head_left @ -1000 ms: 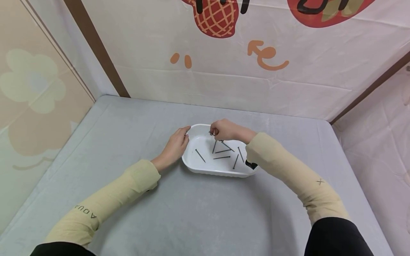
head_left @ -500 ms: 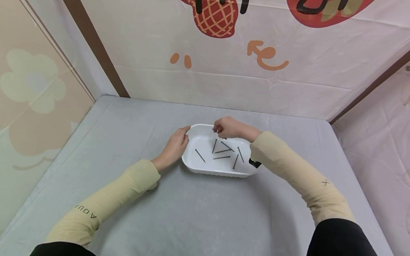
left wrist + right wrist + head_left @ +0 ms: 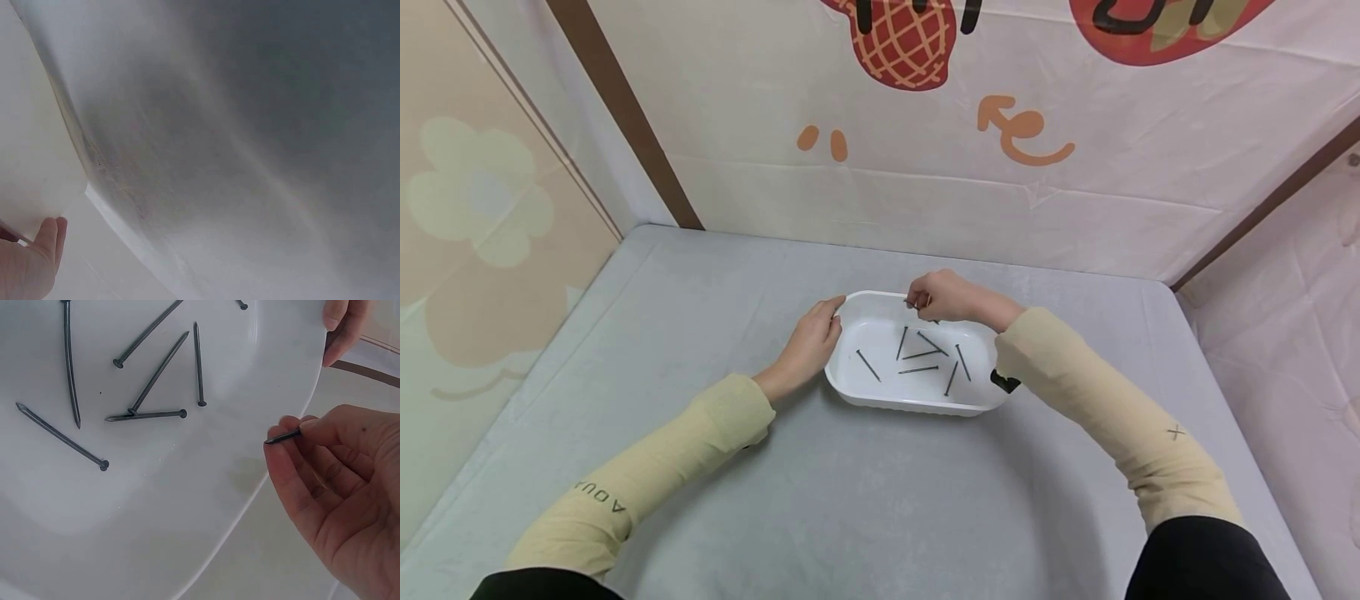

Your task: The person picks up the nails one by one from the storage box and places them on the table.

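Note:
A white rounded tray stands on the grey-covered table, with several dark metal nails scattered across its floor. My left hand holds the tray's left end at the rim. In the left wrist view, fingers of that hand lie against the tray's outer wall. Over the far rim, my right hand pinches one nail between thumb and fingertips. Its pointed end sticks out past the fingertips in the right wrist view, while the rest is covered by the thumb.
The grey table cover stretches around the tray. Behind it rises a white printed curtain, with a flowered panel on the left and a pale quilted panel on the right.
My right hand has moved back and to the right with its nail, from above the tray's inside to over the far rim. The left hand and tray have stayed put.

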`<state>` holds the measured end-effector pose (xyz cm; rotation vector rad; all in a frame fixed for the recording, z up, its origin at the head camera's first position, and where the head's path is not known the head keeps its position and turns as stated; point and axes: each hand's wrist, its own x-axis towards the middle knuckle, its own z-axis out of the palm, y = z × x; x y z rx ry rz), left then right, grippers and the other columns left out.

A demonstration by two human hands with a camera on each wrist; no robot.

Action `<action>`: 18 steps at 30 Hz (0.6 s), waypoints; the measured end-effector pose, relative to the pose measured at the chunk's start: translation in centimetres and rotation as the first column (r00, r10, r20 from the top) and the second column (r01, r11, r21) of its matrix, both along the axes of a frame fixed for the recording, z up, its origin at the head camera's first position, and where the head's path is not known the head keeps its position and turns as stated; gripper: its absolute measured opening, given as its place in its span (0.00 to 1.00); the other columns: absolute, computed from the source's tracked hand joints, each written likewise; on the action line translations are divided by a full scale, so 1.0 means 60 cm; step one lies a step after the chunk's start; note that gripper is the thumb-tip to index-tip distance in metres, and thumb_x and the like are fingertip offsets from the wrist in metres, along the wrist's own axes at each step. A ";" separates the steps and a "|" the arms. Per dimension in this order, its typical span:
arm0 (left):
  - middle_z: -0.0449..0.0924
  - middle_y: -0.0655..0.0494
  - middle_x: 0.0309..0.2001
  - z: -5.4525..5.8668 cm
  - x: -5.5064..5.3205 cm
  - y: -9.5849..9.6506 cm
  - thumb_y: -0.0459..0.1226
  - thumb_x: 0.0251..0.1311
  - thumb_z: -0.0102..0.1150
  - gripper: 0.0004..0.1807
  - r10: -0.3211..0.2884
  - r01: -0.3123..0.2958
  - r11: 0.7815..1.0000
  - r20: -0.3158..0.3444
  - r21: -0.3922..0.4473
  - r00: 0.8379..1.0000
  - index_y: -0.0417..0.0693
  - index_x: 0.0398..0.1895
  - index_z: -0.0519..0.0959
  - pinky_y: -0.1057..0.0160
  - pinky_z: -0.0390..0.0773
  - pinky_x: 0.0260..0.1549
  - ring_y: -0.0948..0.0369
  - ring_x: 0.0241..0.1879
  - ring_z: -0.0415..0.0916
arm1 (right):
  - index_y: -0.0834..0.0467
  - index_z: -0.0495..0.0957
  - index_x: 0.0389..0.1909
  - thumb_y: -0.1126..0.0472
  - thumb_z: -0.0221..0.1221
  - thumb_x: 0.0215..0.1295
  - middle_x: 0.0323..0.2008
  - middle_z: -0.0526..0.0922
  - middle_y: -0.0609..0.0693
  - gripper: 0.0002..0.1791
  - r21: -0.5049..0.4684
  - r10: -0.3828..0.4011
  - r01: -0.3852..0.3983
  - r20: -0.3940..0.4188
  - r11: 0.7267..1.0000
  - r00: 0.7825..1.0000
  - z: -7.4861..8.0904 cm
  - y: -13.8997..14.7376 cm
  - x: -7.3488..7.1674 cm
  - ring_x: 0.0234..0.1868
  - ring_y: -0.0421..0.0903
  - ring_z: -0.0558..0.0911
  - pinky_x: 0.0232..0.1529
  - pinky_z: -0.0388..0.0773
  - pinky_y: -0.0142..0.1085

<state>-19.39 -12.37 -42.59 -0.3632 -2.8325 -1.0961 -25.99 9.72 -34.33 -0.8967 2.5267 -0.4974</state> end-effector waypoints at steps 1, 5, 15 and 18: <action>0.67 0.39 0.57 0.000 0.000 0.000 0.31 0.67 0.36 0.22 -0.001 0.001 1.000 0.001 0.001 1.000 0.33 0.62 0.61 0.58 0.69 0.54 0.51 0.56 0.67 | 0.65 0.78 0.40 0.71 0.53 0.55 0.29 0.78 0.52 0.12 -0.001 -0.002 0.002 0.002 1.000 1.000 0.001 0.001 0.000 0.26 0.43 0.74 0.28 0.71 0.31; 0.67 0.39 0.57 0.001 0.000 0.000 0.31 0.67 0.36 0.22 -0.001 0.001 1.000 -0.002 0.003 1.000 0.33 0.62 0.61 0.58 0.69 0.54 0.51 0.56 0.67 | 0.66 0.77 0.40 0.71 0.53 0.54 0.24 0.76 0.51 0.12 -0.001 -0.007 0.007 0.008 1.000 1.000 0.004 0.006 0.001 0.23 0.42 0.72 0.26 0.69 0.31; 0.67 0.39 0.57 0.000 0.000 0.000 0.30 0.66 0.38 0.21 0.004 -0.004 1.000 -0.013 0.002 1.000 0.32 0.62 0.61 0.57 0.70 0.53 0.50 0.56 0.67 | 0.65 0.77 0.38 0.71 0.54 0.54 0.25 0.77 0.51 0.10 -0.024 -0.016 0.016 -0.027 1.000 1.000 0.011 0.019 0.005 0.24 0.42 0.72 0.28 0.69 0.31; 0.67 0.39 0.57 0.001 0.000 0.000 0.30 0.66 0.38 0.21 0.006 -0.006 1.000 -0.010 0.002 1.000 0.32 0.62 0.61 0.57 0.70 0.53 0.51 0.56 0.67 | 0.65 0.78 0.39 0.71 0.54 0.55 0.28 0.78 0.52 0.10 -0.036 -0.026 0.026 -0.017 0.999 1.000 0.013 0.024 0.006 0.26 0.42 0.74 0.28 0.71 0.31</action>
